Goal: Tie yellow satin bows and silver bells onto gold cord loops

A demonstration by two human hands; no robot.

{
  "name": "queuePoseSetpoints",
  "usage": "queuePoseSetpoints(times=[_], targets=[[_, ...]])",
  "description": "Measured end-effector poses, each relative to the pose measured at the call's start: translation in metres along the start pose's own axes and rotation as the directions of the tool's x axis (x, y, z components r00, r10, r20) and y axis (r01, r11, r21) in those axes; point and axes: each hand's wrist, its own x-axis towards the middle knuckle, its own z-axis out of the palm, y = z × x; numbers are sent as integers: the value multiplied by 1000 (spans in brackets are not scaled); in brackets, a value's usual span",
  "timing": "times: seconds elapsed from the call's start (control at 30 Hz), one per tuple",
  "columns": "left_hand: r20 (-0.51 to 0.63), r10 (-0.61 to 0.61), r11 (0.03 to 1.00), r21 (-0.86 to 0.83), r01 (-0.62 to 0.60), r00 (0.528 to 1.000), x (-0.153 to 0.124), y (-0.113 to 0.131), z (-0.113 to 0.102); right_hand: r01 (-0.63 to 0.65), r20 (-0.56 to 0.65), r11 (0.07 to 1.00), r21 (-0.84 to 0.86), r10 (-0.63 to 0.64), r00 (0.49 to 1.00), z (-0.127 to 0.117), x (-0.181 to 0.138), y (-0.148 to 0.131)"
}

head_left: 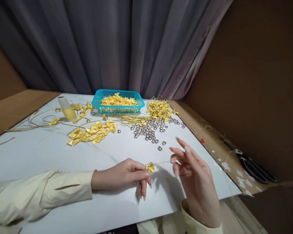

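My left hand pinches a small yellow ribbon bow between thumb and fingers, low above the white tabletop. Beside the bow, at my fingertips, is a small wire-like loop. From the bow a thin gold cord stretches to the right, pulled fairly straight. Its other end passes into my right hand, which is raised with curled fingers and the index partly extended. The exact grip on the cord is partly hidden by the fingers.
A blue basket of yellow bows stands at the back. Around it lie loose bows, silver beads, gold cords, a pile of corded bows and a yellow-white thread cone. Black-handled scissors rest at right.
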Motion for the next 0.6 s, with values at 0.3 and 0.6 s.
queuePoseSetpoints(times=[0.3,0.6], targets=[[-85,16,995,-93,-24,996,6,2,-15,133,-350,991,19,-119,929,-35,1,-30],[-90,27,965,-256,-49,996,10,1,-24,109,-343,987,-119,-144,928,-44,-9,-38]])
